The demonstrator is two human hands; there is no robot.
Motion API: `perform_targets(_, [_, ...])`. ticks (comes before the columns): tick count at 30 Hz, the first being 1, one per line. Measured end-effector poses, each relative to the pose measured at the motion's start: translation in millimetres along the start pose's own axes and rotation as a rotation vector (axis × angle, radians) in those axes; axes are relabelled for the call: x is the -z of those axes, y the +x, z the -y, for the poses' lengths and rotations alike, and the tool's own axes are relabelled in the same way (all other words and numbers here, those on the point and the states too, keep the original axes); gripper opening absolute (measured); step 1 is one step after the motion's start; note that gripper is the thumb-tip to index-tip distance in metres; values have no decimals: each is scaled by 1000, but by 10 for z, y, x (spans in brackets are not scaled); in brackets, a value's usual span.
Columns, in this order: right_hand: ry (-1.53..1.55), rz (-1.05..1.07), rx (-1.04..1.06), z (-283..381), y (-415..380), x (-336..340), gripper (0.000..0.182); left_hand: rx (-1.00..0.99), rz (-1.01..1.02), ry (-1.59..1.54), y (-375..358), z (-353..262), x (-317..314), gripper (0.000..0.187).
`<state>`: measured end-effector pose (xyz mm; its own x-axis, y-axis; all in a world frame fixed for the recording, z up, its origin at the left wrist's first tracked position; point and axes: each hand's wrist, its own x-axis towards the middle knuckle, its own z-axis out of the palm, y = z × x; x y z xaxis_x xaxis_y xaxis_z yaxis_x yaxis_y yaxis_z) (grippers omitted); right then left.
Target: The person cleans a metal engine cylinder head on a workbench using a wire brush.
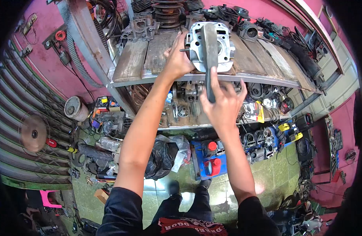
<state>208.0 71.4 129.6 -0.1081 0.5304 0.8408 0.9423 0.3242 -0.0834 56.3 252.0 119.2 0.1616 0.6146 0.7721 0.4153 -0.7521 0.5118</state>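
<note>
Head view: at the left edge I record a ribbed metal shutter (15, 118). Toward the middle, the left hand (177, 59) is clasped on the left side of a cylinder head (195, 53), at the near edge of a planked bench (130, 59); whether it rests there I cannot tell. A flat file (210, 47) lies across its face, near end gripped by the right hand (223, 100). Farther right, I note a grey casting (249, 33) on the bench.

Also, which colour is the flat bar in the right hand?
The bar is grey, darker near the right hand; best seen in the head view.
</note>
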Motion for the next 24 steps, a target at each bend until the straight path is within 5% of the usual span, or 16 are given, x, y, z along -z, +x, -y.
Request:
perform_targets(8, [-47,-19,50,52,59,-36,70,-149,-72,105,-82,-75,2,94])
perform_targets(13, [13,41,102,71,-384,-79,71,-151,25,216,-59,91,-19,112])
perform_targets(18, [23,-59,111,113,-153,-167,69,-268,-66,-30,-87,49,-67,107])
perform_targets(24, [35,-33,137,111,-396,-173,72,-279,9,212,-142,-54,0,101])
